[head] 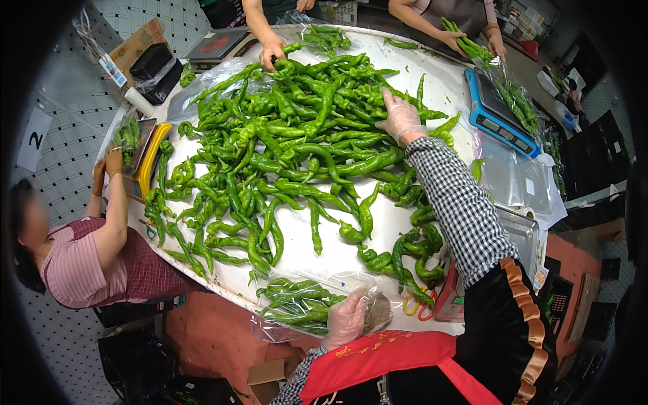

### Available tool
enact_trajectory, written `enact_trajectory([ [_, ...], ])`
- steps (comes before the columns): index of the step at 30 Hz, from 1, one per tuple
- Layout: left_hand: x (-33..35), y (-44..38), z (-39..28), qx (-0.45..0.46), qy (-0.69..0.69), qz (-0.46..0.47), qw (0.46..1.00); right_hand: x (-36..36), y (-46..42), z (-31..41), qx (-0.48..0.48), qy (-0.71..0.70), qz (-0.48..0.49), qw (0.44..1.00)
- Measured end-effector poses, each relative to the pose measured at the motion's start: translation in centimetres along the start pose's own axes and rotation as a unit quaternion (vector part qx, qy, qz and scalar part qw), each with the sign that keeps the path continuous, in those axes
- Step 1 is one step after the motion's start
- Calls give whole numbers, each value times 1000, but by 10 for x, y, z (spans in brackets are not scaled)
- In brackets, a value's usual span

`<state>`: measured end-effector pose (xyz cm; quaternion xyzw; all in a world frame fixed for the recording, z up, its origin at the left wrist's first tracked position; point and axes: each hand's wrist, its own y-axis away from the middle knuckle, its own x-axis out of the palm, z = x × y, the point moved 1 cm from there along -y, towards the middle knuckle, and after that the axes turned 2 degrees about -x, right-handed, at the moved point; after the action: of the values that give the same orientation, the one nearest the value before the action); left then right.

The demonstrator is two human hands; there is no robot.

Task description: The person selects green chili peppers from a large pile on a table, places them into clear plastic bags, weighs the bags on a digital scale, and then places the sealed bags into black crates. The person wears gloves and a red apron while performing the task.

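Observation:
A large heap of long green peppers [304,131] covers the middle of the white table [304,243]. My right hand [401,117], in a clear plastic glove, reaches out to the heap's right side, fingers extended over the peppers; whether it grips one is hard to tell. Close to my body, my left hand [347,316], gloved too, holds the open end of a clear plastic bag [298,304] with several green peppers inside. The bag lies at the near table edge. Loose curled peppers [405,253] lie between my two arms.
Yellow-and-red-handled scissors [420,305] and a red scale [450,298] are near my right elbow. A blue scale [501,114] bears bagged peppers at right, beside flat plastic bags [511,177]. A yellow scale [152,162] stands left. Co-workers handle peppers at the left and far sides.

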<state>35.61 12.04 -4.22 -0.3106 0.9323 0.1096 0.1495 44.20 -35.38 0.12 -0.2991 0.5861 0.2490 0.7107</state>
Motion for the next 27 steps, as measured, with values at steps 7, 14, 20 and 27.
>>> enact_trajectory([
  [7,-4,-1,-11,-28,5,23,999,-6,12,-14,-4,1,-8,1000],
  [14,-8,-1,-14,2,-4,14,1000,-37,133,66,-397,-87,17,913],
  [20,-3,0,-8,37,4,1,999,11,200,55,-408,-108,38,906],
  [27,-7,0,-20,-6,17,20,1000,26,229,77,-92,-333,0,939],
])
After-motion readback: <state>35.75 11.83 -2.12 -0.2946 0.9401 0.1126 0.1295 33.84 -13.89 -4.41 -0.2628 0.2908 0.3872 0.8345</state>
